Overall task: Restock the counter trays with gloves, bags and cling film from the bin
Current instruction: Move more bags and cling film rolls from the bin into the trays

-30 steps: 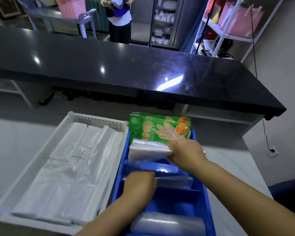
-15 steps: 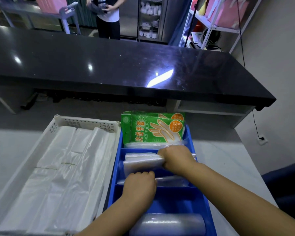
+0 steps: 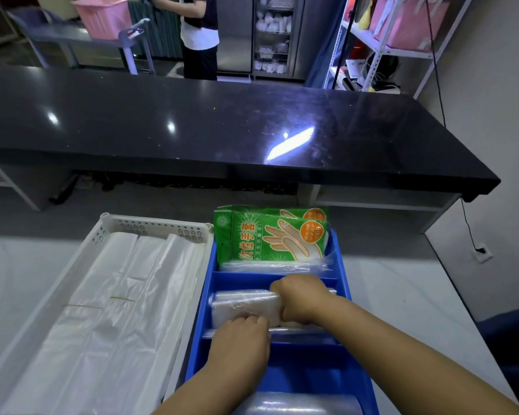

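A blue divided tray point(image 3: 343, 283) sits in front of me. Green glove packets point(image 3: 270, 236) stand in its far compartment. My right hand point(image 3: 301, 298) is shut on a stack of clear plastic bags point(image 3: 243, 305) that lies in the second compartment. My left hand point(image 3: 240, 344) rests curled at the stack's near edge, fingertips touching it. A cling film roll point(image 3: 300, 404) lies in the nearest compartment, partly cut off by the frame. The white perforated tray point(image 3: 150, 226) to the left holds flat white bags point(image 3: 108, 319).
Both trays rest on a pale counter point(image 3: 402, 295). A long black countertop point(image 3: 222, 127) runs across behind it. Beyond stand a person point(image 3: 198, 34), a pink basket point(image 3: 102, 13) on a cart, and metal shelving point(image 3: 396, 40) at the right.
My right hand has lowered the stack of clear bags from above the tray into the second compartment. My left hand has slid forward to the stack's near edge.
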